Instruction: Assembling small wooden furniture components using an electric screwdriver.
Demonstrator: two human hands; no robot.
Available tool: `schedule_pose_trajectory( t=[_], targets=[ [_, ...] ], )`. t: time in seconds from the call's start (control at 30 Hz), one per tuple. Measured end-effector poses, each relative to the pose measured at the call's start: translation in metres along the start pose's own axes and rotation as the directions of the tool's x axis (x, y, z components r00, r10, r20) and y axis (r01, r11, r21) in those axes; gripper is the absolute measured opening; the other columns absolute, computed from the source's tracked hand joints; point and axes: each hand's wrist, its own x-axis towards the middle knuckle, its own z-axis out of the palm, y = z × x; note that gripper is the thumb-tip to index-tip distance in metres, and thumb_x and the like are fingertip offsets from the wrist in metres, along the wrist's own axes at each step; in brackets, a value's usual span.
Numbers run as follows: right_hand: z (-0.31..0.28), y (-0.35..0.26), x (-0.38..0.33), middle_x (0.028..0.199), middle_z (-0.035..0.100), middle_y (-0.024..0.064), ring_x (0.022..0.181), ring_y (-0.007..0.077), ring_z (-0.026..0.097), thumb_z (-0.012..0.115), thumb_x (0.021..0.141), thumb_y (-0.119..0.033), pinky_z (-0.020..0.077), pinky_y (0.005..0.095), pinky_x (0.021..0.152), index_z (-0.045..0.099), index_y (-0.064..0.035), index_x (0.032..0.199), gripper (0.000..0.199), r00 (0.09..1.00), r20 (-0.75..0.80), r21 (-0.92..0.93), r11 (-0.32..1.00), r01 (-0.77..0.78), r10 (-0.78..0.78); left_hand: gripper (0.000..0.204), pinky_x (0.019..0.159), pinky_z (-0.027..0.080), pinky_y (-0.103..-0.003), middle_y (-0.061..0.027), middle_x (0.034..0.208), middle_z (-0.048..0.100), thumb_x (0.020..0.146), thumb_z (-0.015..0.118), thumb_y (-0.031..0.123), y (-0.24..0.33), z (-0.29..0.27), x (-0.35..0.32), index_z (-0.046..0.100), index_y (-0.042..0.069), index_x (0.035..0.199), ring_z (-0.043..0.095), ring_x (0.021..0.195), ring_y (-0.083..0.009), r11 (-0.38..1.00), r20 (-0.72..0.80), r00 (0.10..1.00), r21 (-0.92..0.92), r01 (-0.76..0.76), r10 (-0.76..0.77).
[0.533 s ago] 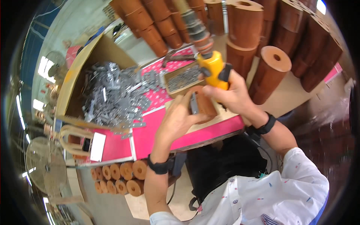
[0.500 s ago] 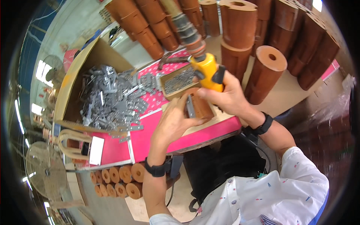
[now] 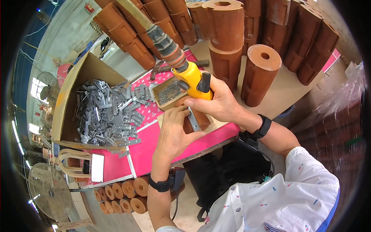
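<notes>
My left hand point(image 3: 172, 133) is closed around a reddish-brown wooden block point(image 3: 202, 118) that rests on the table, its thumb pressed at the near side. Along the block lies a narrow grey metal plate point(image 3: 193, 120) with holes, beside my fingertips. My right hand point(image 3: 222, 102) grips a yellow power screwdriver point(image 3: 192, 78) just above the block. The tool's lower tip is hidden behind my hand. Next to the block stands a small open box of screws point(image 3: 166, 92). A carton point(image 3: 63, 116) on the left spills many flat metal plates point(image 3: 110, 112) onto the pink tabletop.
Tall brown wooden cylinders point(image 3: 261, 73) stand at the back and right. A hammer point(image 3: 166, 68) lies behind the screw box. A phone point(image 3: 97, 167) is propped at the table's left front. Below, several cylinders point(image 3: 127, 189) are stacked sideways. A fan point(image 3: 50, 191) stands far left.
The view has shifted, so the table appears lower and farther left. The screwdriver stays gripped in my right hand above the block, while my left hand keeps holding the block.
</notes>
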Motion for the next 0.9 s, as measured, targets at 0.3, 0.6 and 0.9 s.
schedule_pose_trajectory(
  t=[0.3, 0.6, 0.9],
  targets=[
    [0.002, 0.002, 0.002, 0.095, 0.058, 0.0049, 0.087, 0.0107, 0.055, 0.072, 0.079, -0.013, 0.0459, 0.0262, 0.078, 0.050, -0.0006, 0.118, 0.047, 0.997, -0.054, -0.029, 0.998, 0.049, -0.050, 0.061, 0.095, 0.039, -0.045, -0.0163, 0.114, 0.054, 0.059, 0.083, 0.023, 0.014, -0.003, 0.002, 0.057, -0.003, 0.108, 0.047, 0.110, -0.0341, 0.987, 0.024, 1.000, 0.160, -0.005, 0.001],
    [0.000, 0.005, 0.005, 0.096, 0.059, 0.0067, 0.088, 0.0122, 0.056, 0.073, 0.078, -0.013, 0.0466, 0.0274, 0.078, 0.050, -0.0002, 0.119, 0.049, 0.997, -0.060, -0.055, 0.998, 0.038, -0.041, 0.064, 0.096, 0.038, -0.045, -0.0180, 0.123, 0.048, 0.061, 0.083, 0.021, -0.001, 0.005, 0.005, 0.056, 0.000, 0.115, 0.045, 0.114, -0.0355, 0.995, -0.077, 0.995, 0.075, 0.071, -0.065],
    [-0.001, 0.003, 0.013, 0.095, 0.059, 0.0071, 0.086, 0.0134, 0.058, 0.072, 0.077, -0.015, 0.0469, 0.0278, 0.078, 0.050, 0.0001, 0.119, 0.049, 0.994, -0.069, -0.073, 0.994, 0.081, -0.086, 0.029, 0.080, 0.047, -0.040, -0.0197, 0.100, 0.060, 0.079, 0.063, 0.007, -0.095, 0.020, 0.036, 0.061, 0.001, 0.107, 0.060, 0.090, -0.0351, 0.977, -0.235, 0.949, -0.095, 0.190, -0.207]
  ],
)
